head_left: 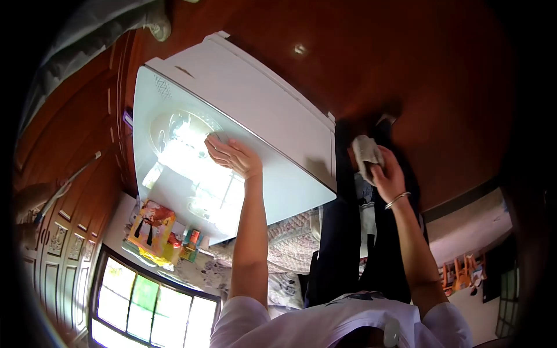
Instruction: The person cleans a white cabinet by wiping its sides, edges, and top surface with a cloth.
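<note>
My left hand [233, 156] is over the glossy pale top of a white cabinet [272, 152], its fingers stretched toward a round pattern on the surface; whether it touches the top is hard to tell. Bright window light reflects off the surface around it. Off to the right of the cabinet, my right hand [390, 174] grips a bunched light grey cloth [366, 155] above my dark trousers. A bracelet circles that wrist.
Wooden wardrobe doors [69, 232] stand at the left. Colourful boxes [152, 227] lie past the cabinet's lower left edge, near a window [154, 304]. A quilted bed cover [287, 238] shows below the cabinet. Another person's shoe [159, 26] is at the upper left.
</note>
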A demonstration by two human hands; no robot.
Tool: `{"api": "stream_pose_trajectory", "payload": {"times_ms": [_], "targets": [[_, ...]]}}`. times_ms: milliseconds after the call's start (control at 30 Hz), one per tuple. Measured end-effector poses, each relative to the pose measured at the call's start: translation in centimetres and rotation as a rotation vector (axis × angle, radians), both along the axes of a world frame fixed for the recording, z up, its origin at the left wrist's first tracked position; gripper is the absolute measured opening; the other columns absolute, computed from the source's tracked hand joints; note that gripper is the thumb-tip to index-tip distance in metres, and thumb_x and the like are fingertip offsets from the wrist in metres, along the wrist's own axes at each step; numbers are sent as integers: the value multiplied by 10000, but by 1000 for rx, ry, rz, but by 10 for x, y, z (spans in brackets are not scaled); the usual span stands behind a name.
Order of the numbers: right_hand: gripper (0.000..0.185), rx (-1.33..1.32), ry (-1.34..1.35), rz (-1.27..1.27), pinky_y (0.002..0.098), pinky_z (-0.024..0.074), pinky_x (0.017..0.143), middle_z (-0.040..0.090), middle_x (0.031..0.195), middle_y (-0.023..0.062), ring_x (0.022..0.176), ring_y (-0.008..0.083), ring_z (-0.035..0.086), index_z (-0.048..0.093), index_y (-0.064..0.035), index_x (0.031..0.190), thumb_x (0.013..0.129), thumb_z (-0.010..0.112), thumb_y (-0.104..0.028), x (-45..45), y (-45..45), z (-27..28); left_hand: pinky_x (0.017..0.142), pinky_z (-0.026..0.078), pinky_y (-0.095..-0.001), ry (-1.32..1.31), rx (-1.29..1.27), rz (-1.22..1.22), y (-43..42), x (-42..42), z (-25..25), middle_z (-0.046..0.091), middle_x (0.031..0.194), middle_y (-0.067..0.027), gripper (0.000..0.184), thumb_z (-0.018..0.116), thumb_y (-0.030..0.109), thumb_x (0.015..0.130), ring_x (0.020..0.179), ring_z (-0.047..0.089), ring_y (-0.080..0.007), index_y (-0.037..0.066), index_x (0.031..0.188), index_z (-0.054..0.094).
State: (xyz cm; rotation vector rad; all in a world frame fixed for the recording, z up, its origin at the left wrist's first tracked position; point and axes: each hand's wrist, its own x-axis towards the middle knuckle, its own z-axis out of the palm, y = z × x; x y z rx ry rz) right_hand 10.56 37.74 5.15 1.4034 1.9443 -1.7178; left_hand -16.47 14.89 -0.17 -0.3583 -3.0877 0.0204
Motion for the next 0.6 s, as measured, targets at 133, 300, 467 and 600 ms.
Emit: {"api": "stream_pose_trajectory", "payload": {"times_ms": [133, 300, 467, 600], "targets": [[505, -649, -13, -107, 343, 455, 897, 597, 1150, 155, 1022, 240, 594, 408, -7, 1340, 891, 552, -189, -27, -53, -36, 1047, 236, -542, -1, 45, -18, 0, 3, 0, 256, 1439, -248, 579, 254, 360, 1011, 1302, 285, -389, -40, 1429, 227], [630, -591, 174, 345, 372, 343, 1044, 415, 1376, 195, 1277, 268, 402, 220, -42, 1465, 922, 490, -210, -54, -108, -76, 1065, 229, -526, -25, 49, 88, 14, 2, 3, 282, 1431, -253, 607, 194, 400, 1014, 1328, 262, -374, -50, 1411, 284], [563, -637, 443, 399, 350, 265, 1109, 249, 1501, 177, 1380, 287, 277, 317, -30, 1421, 915, 445, -240, -193, -89, -123, 1076, 212, -501, -31, 74, 83, 21, -1, 8, 267, 1436, -258, 558, 250, 312, 1002, 1322, 261, -367, -82, 1395, 296], [536, -567, 645, 437, 384, 240, 1130, 264, 1493, 207, 1369, 352, 285, 383, -25, 1377, 924, 409, -311, -372, -72, -155, 1064, 251, -484, -16, 84, 129, 17, -1, 6, 263, 1419, -277, 547, 266, 289, 988, 1305, 274, -366, -86, 1384, 311]]}}
